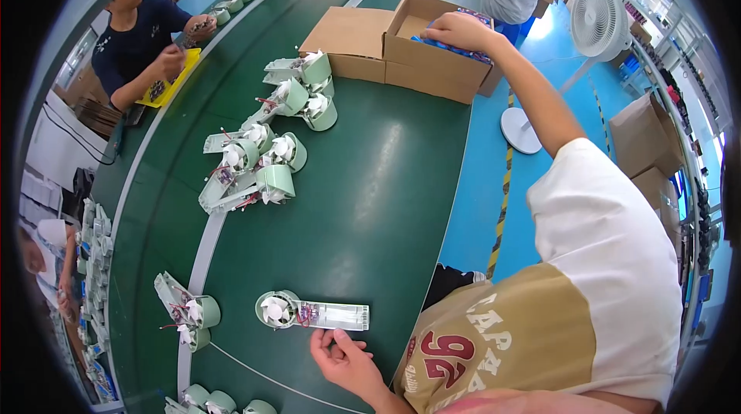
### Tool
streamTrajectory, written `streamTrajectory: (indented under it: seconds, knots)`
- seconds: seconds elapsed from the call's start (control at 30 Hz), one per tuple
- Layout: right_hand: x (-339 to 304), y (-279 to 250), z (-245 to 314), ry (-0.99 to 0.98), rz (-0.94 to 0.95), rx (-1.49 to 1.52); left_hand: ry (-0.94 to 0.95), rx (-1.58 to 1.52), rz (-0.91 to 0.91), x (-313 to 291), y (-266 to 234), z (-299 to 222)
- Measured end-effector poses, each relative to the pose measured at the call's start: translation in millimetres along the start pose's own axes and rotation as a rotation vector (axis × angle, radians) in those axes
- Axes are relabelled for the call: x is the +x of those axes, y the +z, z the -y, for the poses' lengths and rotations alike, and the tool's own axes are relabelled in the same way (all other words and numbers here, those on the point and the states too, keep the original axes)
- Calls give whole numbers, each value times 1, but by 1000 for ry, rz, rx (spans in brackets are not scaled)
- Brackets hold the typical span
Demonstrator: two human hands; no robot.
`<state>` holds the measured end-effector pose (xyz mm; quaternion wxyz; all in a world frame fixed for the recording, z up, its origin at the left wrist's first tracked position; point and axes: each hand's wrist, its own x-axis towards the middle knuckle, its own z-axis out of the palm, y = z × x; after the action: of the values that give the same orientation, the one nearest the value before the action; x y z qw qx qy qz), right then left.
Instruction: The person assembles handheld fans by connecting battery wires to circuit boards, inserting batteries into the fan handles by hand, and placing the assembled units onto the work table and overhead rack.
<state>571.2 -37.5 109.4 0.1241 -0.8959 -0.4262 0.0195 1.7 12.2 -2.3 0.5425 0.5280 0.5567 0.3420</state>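
Note:
My right hand (455,33) is inside an open cardboard box (428,70) at the table's far end. Its fingers bend down over blue-wrapped pieces (472,52); whether one is pinched is hidden. Nearer, my left hand (345,360) has loosely bent fingers with nothing visible in them. Its fingertips lie beside the lower edge of a half-open handheld fan (336,315), close to or touching it. That fan lies flat, its pale green round head at the left. White blades, red wires and a small circuit board show, along with a bare handle shell.
Opened fans (262,155) cluster on the green table (363,205); more lie at left (189,312) and at the bottom edge (220,402). A box flap (351,32) spreads leftward. Across the table, a co-worker (139,43) works over a yellow tray (181,78). A standing fan (598,20) is at right.

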Motion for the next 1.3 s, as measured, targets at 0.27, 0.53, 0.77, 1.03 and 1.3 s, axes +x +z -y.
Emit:
streamTrajectory:
  seconds: [0.27,0.53,0.77,1.03,1.3]
  knots:
    - [54,23,-1,-260,110,78,35,30,15,0,3,4]
    - [57,18,-19,-153,-284,402,46,51,43,-3,6,-6]
    - [3,2,9,125,97,-504,103,91,29,2,1,12]
    - [55,28,2,57,23,-179,189,140,46,2,2,19]
    - [53,14,-8,167,-488,199,148,71,-7,-5,-6,7]
